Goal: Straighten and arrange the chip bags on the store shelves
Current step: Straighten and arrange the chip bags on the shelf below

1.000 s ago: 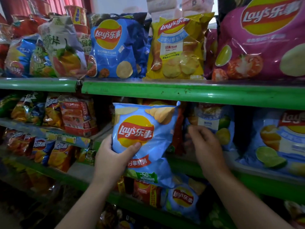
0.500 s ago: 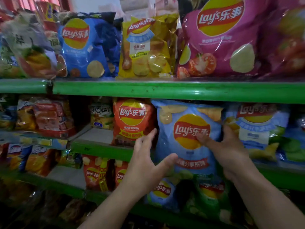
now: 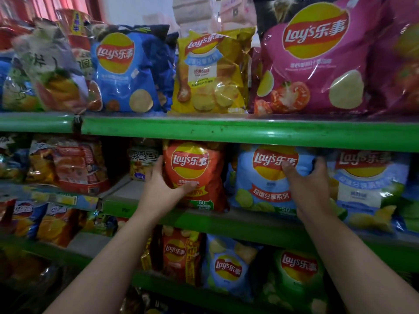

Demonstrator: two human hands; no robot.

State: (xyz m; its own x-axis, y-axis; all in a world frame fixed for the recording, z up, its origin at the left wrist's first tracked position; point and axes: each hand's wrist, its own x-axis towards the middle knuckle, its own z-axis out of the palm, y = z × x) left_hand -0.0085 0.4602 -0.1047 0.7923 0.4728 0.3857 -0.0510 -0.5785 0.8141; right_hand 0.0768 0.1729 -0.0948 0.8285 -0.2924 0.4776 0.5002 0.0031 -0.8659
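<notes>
Two hands (image 3: 161, 191) (image 3: 310, 188) apparently grip shelved bags (image 3: 195, 171) (image 3: 260, 191).

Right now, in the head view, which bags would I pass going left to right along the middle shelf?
Skipping the blurred bags at far left: red bag → small pale bag → orange bag → blue bag → white-panel bag.

A: Up at eleven o'clock, a red curtain (image 3: 45, 6) hangs beside a white wall (image 3: 136, 10).
B: And at twelve, pale wrapped packs (image 3: 193, 11) stacked high, blurred. A red-and-yellow tub (image 3: 74, 26) stands towards eleven.
</notes>
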